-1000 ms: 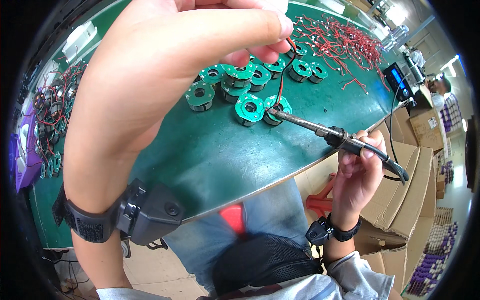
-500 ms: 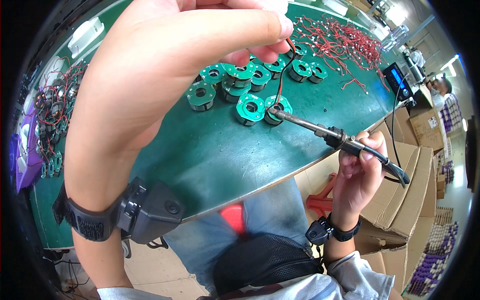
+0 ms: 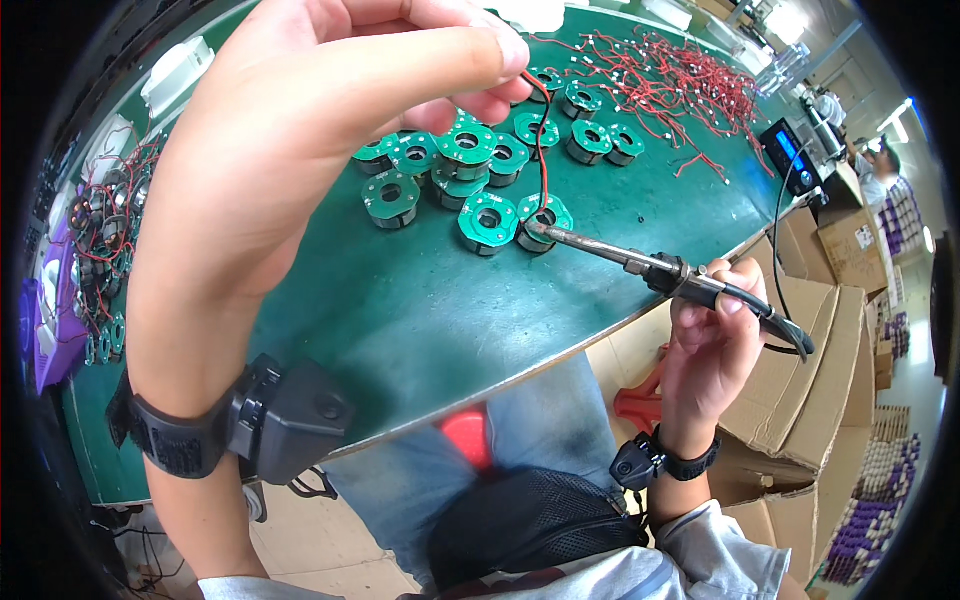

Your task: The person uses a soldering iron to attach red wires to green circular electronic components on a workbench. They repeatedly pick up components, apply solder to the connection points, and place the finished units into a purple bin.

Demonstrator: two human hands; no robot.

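Observation:
Pinched between the thumb and fingers of my left hand is a thin red-and-black wire, raised above the green table. Its lower end reaches down to a ring-shaped green circuit board on a dark round base. My right hand grips a soldering iron like a pen. The iron's tip rests at the left side of that board, close to the wire end; whether they touch is too small to tell. Right beside it stands a similar circuit board, with several more behind, partly hidden by my left hand.
A tangle of red wires covers the back right of the table. A black soldering station stands at the right edge, near cardboard boxes. At the left, a purple bin holds wired parts.
My left hand has shifted left with the wire, which now hangs straighter above the board. The iron's tip stays at the same board, which appears slightly farther left in view.

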